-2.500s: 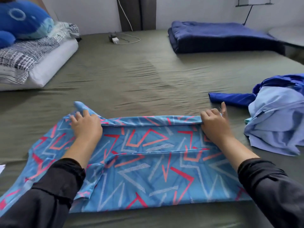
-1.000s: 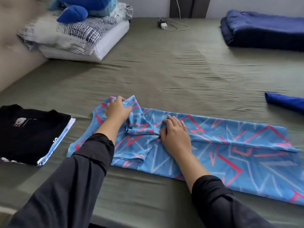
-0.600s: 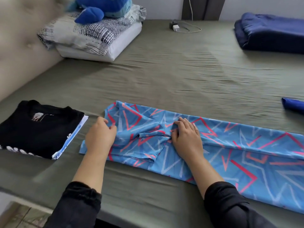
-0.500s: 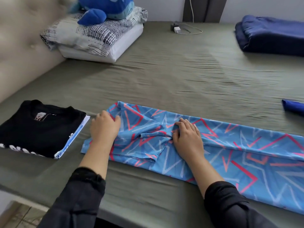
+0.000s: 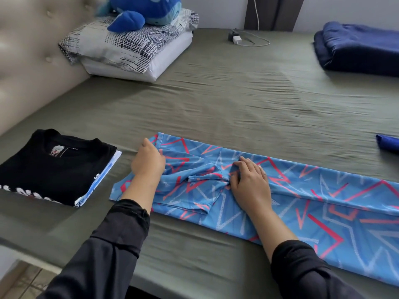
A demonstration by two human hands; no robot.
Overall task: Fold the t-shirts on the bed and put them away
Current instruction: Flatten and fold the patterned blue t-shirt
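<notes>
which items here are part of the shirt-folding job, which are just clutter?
Job:
- patterned shirt, half folded, under left hand and right hand
- black shirt, folded, atop a stack
- blue garment, at the right edge

Lying about:
- pillows
- plush whale
- charger
- navy blanket

Single head-worn view, angled forward and down, close over the bed [image 5: 237, 100].

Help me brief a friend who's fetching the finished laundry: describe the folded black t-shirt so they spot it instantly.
Start at the tufted beige headboard on the bed's left side, then come to the near edge of the olive sheet. The black t-shirt lies there, folded square on a white-and-blue garment, left of the patterned blue shirt. It is the only black piece.
</notes>
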